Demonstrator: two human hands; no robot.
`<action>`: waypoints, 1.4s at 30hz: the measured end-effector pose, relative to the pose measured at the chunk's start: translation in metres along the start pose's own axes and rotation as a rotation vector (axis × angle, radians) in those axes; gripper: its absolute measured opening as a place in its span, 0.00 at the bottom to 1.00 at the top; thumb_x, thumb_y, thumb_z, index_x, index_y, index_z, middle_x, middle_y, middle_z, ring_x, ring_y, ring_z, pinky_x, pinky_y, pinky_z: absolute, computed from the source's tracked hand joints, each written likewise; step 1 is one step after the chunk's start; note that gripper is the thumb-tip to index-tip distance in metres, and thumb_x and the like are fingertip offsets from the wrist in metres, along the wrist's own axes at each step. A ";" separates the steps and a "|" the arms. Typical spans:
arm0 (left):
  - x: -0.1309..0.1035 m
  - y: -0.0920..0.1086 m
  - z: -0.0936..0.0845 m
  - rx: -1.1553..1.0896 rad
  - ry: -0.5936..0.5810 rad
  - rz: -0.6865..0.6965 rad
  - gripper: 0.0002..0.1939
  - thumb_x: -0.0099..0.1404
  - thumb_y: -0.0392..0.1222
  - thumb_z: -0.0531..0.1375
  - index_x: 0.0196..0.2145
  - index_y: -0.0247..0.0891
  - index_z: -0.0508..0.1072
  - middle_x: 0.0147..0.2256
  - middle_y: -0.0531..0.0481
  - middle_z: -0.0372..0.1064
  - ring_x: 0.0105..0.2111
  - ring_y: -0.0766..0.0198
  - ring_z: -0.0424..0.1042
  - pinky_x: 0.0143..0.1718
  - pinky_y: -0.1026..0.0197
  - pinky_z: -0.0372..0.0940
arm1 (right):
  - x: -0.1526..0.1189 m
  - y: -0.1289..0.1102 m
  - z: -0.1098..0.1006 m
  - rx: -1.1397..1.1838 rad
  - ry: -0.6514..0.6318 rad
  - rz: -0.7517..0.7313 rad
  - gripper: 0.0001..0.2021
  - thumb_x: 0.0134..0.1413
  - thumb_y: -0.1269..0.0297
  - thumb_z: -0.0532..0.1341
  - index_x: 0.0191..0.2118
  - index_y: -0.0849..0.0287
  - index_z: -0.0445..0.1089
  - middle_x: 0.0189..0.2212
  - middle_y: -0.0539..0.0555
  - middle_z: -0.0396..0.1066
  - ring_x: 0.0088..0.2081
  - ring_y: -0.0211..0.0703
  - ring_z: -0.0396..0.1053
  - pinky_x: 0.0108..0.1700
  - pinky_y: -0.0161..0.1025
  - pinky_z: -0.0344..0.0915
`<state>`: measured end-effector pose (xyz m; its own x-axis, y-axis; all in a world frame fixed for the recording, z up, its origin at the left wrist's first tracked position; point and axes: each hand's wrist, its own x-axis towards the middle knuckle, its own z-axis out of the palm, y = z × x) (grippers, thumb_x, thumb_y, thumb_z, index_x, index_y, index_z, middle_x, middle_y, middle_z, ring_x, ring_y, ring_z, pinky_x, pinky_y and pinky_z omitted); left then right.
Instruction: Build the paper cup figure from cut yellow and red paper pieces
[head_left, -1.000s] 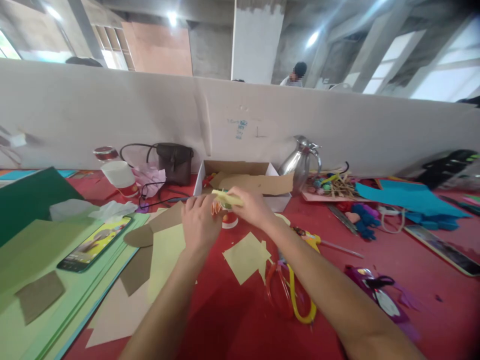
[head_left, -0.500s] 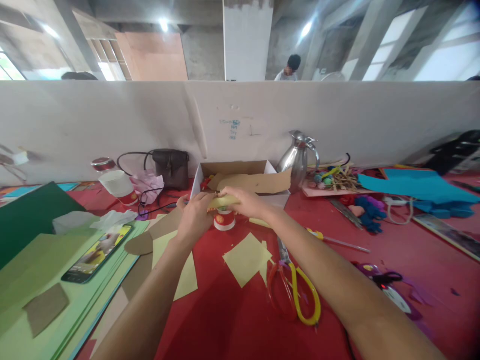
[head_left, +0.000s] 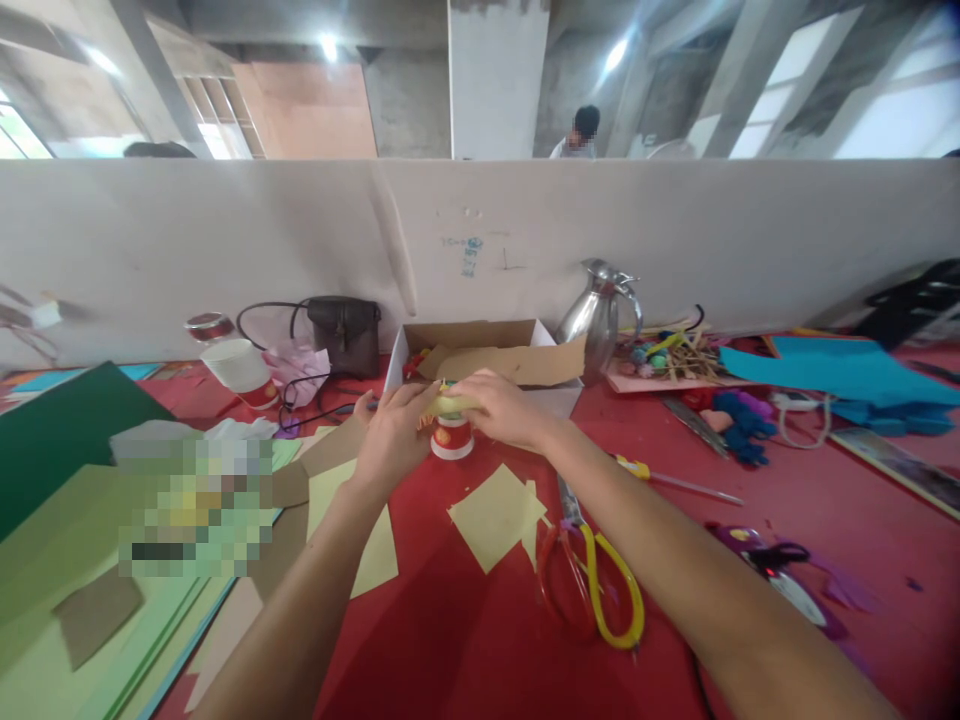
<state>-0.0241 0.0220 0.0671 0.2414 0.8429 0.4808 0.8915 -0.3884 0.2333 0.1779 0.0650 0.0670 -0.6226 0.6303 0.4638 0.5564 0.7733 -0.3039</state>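
A red and white paper cup point(head_left: 452, 440) stands upside down on the red table, its wider rim at the bottom. Over its top lies a piece of yellow paper point(head_left: 451, 405), which both hands press from the sides. My left hand point(head_left: 396, 430) grips the left end of this paper, fingers closed and partly hidden. At the right end, my right hand point(head_left: 506, 408) has its fingers bent over the paper. Closer to me lie a square of yellow paper point(head_left: 496, 518) and scissors point(head_left: 592, 575) with one red and one yellow handle.
Behind the cup stands a white box point(head_left: 551, 398) with brown cardboard in it. A steel jug point(head_left: 592, 318) is at its right. Green paper sheets point(head_left: 60, 520) spread at left, near a white cup point(head_left: 232, 368). A yellow-handled tool point(head_left: 675, 478) lies beyond my right forearm.
Both hands stay at the top of the cup. The right fingers have shifted slightly over the yellow paper, and less of it shows between the hands.
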 end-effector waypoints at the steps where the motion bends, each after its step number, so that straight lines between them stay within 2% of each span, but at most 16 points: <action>1: 0.000 0.000 0.000 -0.015 0.011 0.003 0.26 0.61 0.35 0.56 0.57 0.50 0.70 0.55 0.46 0.69 0.56 0.48 0.65 0.60 0.41 0.43 | 0.001 0.000 -0.001 0.005 -0.001 0.006 0.19 0.57 0.74 0.57 0.53 0.51 0.68 0.49 0.52 0.73 0.52 0.50 0.65 0.54 0.49 0.57; 5: 0.006 -0.001 -0.001 -0.072 0.012 -0.028 0.22 0.60 0.42 0.61 0.53 0.48 0.71 0.54 0.46 0.71 0.56 0.48 0.66 0.60 0.43 0.45 | 0.005 -0.003 -0.005 0.075 0.000 0.058 0.20 0.56 0.73 0.58 0.53 0.49 0.67 0.49 0.50 0.74 0.51 0.49 0.66 0.53 0.49 0.59; 10: 0.018 -0.003 -0.005 -0.113 -0.028 -0.070 0.29 0.57 0.45 0.64 0.57 0.48 0.65 0.56 0.45 0.69 0.56 0.48 0.65 0.60 0.44 0.45 | 0.007 -0.011 -0.014 0.106 0.013 0.090 0.20 0.56 0.74 0.59 0.52 0.48 0.68 0.49 0.49 0.74 0.50 0.49 0.67 0.51 0.47 0.61; 16: 0.017 -0.004 -0.001 -0.108 -0.035 -0.100 0.34 0.55 0.42 0.64 0.59 0.47 0.61 0.58 0.43 0.66 0.58 0.47 0.62 0.60 0.44 0.44 | 0.007 -0.014 -0.020 0.111 0.034 0.087 0.19 0.56 0.74 0.59 0.52 0.48 0.68 0.49 0.49 0.73 0.50 0.49 0.66 0.52 0.48 0.61; 20: 0.014 -0.003 0.002 -0.106 -0.034 -0.110 0.36 0.55 0.41 0.64 0.60 0.46 0.59 0.59 0.42 0.65 0.59 0.47 0.61 0.59 0.43 0.46 | 0.006 -0.012 -0.016 0.078 0.035 0.087 0.20 0.55 0.75 0.60 0.51 0.48 0.68 0.48 0.49 0.74 0.50 0.49 0.66 0.53 0.49 0.60; 25: 0.010 -0.003 0.003 -0.101 -0.018 -0.076 0.29 0.56 0.42 0.63 0.55 0.51 0.65 0.57 0.47 0.67 0.56 0.49 0.64 0.59 0.44 0.47 | 0.004 -0.009 -0.005 0.072 -0.016 0.136 0.19 0.56 0.74 0.58 0.52 0.50 0.68 0.44 0.51 0.75 0.47 0.49 0.68 0.47 0.45 0.62; 34: 0.007 -0.002 0.000 -0.055 0.044 -0.055 0.25 0.58 0.43 0.63 0.53 0.51 0.68 0.56 0.47 0.68 0.56 0.48 0.64 0.59 0.44 0.45 | 0.007 -0.012 -0.010 -0.007 -0.005 0.097 0.22 0.54 0.76 0.58 0.52 0.47 0.68 0.49 0.50 0.74 0.49 0.51 0.67 0.51 0.49 0.59; 38: 0.004 0.001 0.002 -0.030 0.080 -0.005 0.21 0.60 0.40 0.62 0.52 0.49 0.70 0.55 0.48 0.70 0.58 0.49 0.62 0.61 0.44 0.41 | 0.006 -0.011 -0.005 0.008 -0.015 0.124 0.23 0.53 0.78 0.57 0.52 0.49 0.67 0.48 0.51 0.74 0.49 0.50 0.68 0.50 0.47 0.60; 42: 0.005 0.003 0.000 -0.044 0.081 0.031 0.20 0.61 0.39 0.61 0.52 0.47 0.71 0.52 0.47 0.72 0.58 0.49 0.63 0.63 0.42 0.38 | 0.007 -0.011 -0.010 0.011 0.008 0.109 0.21 0.55 0.75 0.57 0.53 0.50 0.67 0.48 0.51 0.74 0.49 0.50 0.68 0.51 0.47 0.60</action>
<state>-0.0206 0.0251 0.0701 0.2355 0.7981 0.5546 0.8660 -0.4314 0.2531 0.1731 0.0596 0.0823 -0.5547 0.7100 0.4339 0.6145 0.7011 -0.3617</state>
